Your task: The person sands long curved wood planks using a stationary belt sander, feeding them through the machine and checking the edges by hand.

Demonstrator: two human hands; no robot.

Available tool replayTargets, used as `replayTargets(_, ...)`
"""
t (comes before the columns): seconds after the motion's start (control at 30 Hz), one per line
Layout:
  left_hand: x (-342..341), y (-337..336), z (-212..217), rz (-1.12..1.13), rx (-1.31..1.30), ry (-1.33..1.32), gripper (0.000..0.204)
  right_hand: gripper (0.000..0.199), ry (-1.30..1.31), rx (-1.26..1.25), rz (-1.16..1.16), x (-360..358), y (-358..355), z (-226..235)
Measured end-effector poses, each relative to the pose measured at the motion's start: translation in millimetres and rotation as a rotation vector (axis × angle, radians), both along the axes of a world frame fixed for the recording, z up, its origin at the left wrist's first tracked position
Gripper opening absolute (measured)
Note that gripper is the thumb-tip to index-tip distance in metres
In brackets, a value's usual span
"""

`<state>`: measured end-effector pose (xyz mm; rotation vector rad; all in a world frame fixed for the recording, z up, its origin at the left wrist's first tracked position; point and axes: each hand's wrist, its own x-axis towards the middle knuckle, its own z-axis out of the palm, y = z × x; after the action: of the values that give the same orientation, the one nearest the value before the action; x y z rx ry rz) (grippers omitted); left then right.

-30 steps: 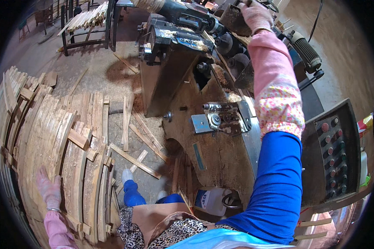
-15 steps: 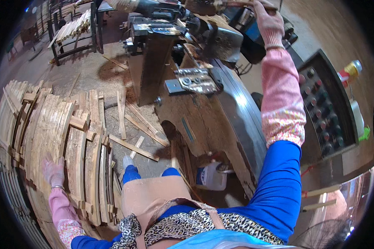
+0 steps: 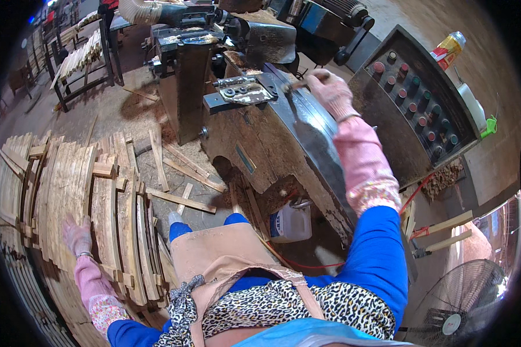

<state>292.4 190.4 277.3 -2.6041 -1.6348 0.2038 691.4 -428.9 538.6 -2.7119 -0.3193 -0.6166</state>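
My right hand [image 3: 330, 92], in a pink glove, is curled around a thin wooden strip [image 3: 298, 85] at the far end of the woodworking machine's grey metal table [image 3: 315, 144]. Just left of it is a bolted metal guide plate [image 3: 240, 92]. My left hand [image 3: 78, 234], also gloved in pink, lies flat with fingers spread on a stack of curved wooden slats [image 3: 69, 185] at my lower left. It grips nothing.
A sloped control panel with round buttons [image 3: 422, 110] stands right of the machine, with a yellow and red bottle [image 3: 448, 49] above it. A white plastic jug [image 3: 289, 222] sits under the table. Loose strips [image 3: 179, 199] lie on the floor. A fan [image 3: 451, 312] stands at lower right, a slat rack [image 3: 81, 58] at far left.
My right hand has drawn back from the far top of the machine to the table's end, now curled on the strip. My left hand stays on the slat stack.
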Motion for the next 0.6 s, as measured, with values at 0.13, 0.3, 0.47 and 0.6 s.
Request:
replayTargets(0.13,-10,8,-11,0.039,-0.017,0.018,0.087,0.035,0.084,-0.094,0.003,-104,-39,41)
replayTargets(0.3,-11,9,-10,0.039,-0.022,-0.021,0.092,0.022,0.116,0.292,0.086,-126,-80,58)
replayTargets(0.47,-4,3,6,-0.074,-0.061,-0.016,0.093,0.023,-0.185,0.65,0.38,-58,-19,112)
replayTargets(0.6,-11,15,-17,-0.124,-0.033,-0.083,0.096,0.02,-0.302,0.794,0.544,46,80,143)
